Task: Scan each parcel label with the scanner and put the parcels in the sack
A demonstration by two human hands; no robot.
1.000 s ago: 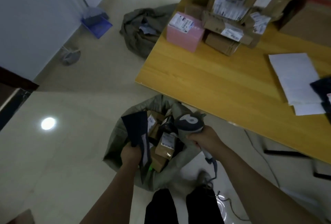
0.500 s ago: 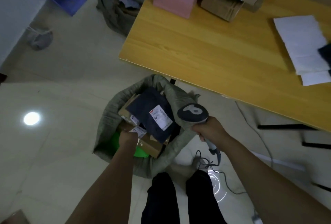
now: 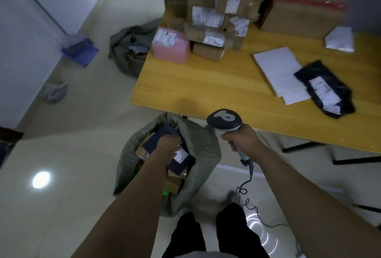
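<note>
On the floor point(image 3: 82, 154), just beside the near edge of the table point(image 3: 206, 88) and close to its near left corner, the grey sack point(image 3: 202, 144) stands with its mouth open upward. The left hand point(image 3: 169, 144) is inside this mouth, with the fingers curled, on top of a dark parcel point(image 3: 151, 143) that lies over brown cartons point(image 3: 175, 179). If the fingers really hold the parcel, I cannot tell. The right hand point(image 3: 243, 138) is closed around the handle of the scanner point(image 3: 224, 120). The scanner's head is over the near edge of the table, to the right of the sack rim, and its cable point(image 3: 247, 191) hangs down in loops to the floor.

At the far left corner of the table there is a pile of brown boxes point(image 3: 208, 37), with a pink parcel point(image 3: 171, 47) touching it at the left edge. A large box point(image 3: 301, 16) stands at the far edge, and a white parcel point(image 3: 340, 40) lies near it. Toward the right edge, white envelopes point(image 3: 278, 68) lie flat and a black bag parcel point(image 3: 325, 88) lies partly over them. Between the pile and the near edge there is a wide stretch of bare wood.

A second sack point(image 3: 127, 51) lies on the floor against the left edge of the table. A blue dustpan point(image 3: 80, 51) is well apart from it, by the wall.
</note>
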